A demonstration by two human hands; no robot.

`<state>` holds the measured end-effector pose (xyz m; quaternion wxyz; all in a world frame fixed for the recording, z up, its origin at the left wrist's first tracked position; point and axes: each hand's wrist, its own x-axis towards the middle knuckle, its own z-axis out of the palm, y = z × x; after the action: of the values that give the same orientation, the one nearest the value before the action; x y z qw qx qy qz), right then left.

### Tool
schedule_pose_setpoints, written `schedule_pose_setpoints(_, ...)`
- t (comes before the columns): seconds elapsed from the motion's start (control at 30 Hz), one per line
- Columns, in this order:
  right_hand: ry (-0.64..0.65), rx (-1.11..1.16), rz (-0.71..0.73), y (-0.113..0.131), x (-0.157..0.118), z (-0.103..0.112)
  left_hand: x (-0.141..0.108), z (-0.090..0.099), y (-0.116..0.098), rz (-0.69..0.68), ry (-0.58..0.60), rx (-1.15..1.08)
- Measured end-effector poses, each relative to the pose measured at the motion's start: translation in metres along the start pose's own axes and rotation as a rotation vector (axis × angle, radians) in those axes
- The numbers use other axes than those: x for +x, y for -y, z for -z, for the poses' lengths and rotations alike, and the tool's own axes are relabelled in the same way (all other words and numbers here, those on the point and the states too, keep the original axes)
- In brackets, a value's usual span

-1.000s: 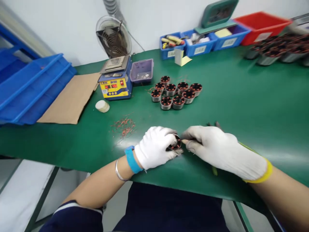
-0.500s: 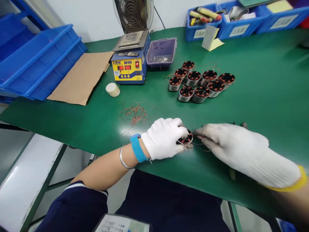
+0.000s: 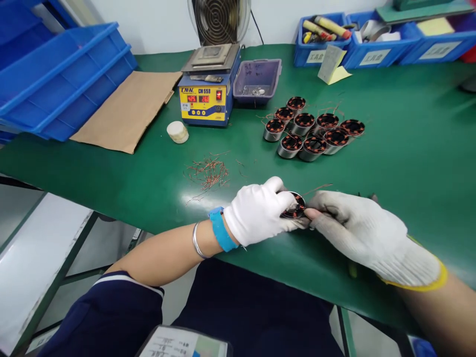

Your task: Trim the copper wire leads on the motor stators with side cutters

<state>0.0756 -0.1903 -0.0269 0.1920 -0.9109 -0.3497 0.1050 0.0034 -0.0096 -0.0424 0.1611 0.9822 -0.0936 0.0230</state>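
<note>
My left hand [image 3: 260, 210], in a white glove, is closed round a ring-shaped metal part with copper windings [image 3: 295, 206] near the table's front edge. Its fingers cover the ring's left side. My right hand [image 3: 357, 225], gloved too, is pinched at the ring's right edge, with a bare-looking fingertip there; a thin copper wire [image 3: 320, 188] rises just above these fingers. Whether the pinch holds a wire is too small to tell. Beyond both hands stand several similar wound rings [image 3: 312, 147] in a cluster. A tool lies mostly hidden under my right hand.
Loose copper wire clippings [image 3: 210, 172] lie left of my hands, near a round white pad [image 3: 177, 132]. Farther back are a blue and yellow device [image 3: 204, 105], a purple tray [image 3: 256, 82], blue bins [image 3: 322, 52], cardboard [image 3: 126, 109] and large blue crates [image 3: 74, 82].
My right hand has moved in against the ring's right edge from a little farther right. The wire that trailed right of the ring now shows above my right fingers. The view has shifted slightly.
</note>
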Motion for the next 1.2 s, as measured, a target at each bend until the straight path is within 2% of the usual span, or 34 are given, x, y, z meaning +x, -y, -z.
schedule_pose_setpoints(0.07,-0.027,0.154,-0.018,-0.011,-0.004,-0.001,-0.001,0.000,0.000,-0.009,-0.106,-0.014)
schedule_pose_setpoints(0.13,-0.070,0.318,-0.131,-0.026,-0.007,-0.001,-0.002,0.000,-0.001,0.007,-0.200,-0.034)
schedule_pose_setpoints(0.2,-0.152,0.398,-0.204,-0.035,-0.009,0.003,-0.001,0.002,-0.002,0.030,-0.228,-0.044)
schedule_pose_setpoints(0.23,-0.215,0.383,-0.186,-0.036,-0.009,0.005,-0.001,0.003,-0.002,0.042,-0.215,-0.039)
schedule_pose_setpoints(0.27,-0.294,0.327,-0.123,-0.035,-0.008,0.007,-0.001,0.004,-0.002,0.055,-0.194,-0.028)
schedule_pose_setpoints(0.33,-0.423,0.116,0.142,-0.027,-0.005,0.010,0.000,0.006,-0.001,0.076,-0.153,0.005)
schedule_pose_setpoints(0.37,-0.439,-0.005,0.296,-0.021,-0.002,0.011,0.000,0.007,-0.001,0.072,-0.139,0.021)
schedule_pose_setpoints(0.43,-0.386,-0.194,0.537,-0.013,0.002,0.010,-0.001,0.007,0.001,0.034,-0.133,0.052)
schedule_pose_setpoints(0.5,-0.342,-0.269,0.631,-0.013,0.004,0.009,-0.001,0.006,0.002,-0.008,-0.133,0.083)
schedule_pose_setpoints(0.6,-0.378,-0.333,0.678,-0.036,0.004,0.015,-0.001,0.004,0.003,-0.013,-0.113,0.113)
schedule_pose_setpoints(0.7,-0.485,-0.362,0.610,-0.061,0.001,0.026,-0.001,0.004,0.004,0.010,-0.079,0.115)
schedule_pose_setpoints(0.77,-0.510,-0.306,0.524,-0.061,0.000,0.026,-0.001,0.005,0.004,0.015,-0.045,0.117)
schedule_pose_setpoints(0.93,-0.261,-0.465,0.539,-0.026,0.006,-0.006,-0.004,0.004,0.002,-0.067,0.027,0.158)
schedule_pose_setpoints(1.03,-0.180,-0.487,0.579,-0.035,0.006,-0.007,-0.005,0.001,0.001,-0.096,0.035,0.178)
schedule_pose_setpoints(1.1,-0.214,-0.472,0.575,-0.055,0.002,0.005,-0.005,-0.001,-0.001,-0.065,0.022,0.183)
schedule_pose_setpoints(1.2,-0.415,-0.346,0.479,-0.072,-0.004,0.022,-0.003,-0.003,-0.004,0.049,0.022,0.131)
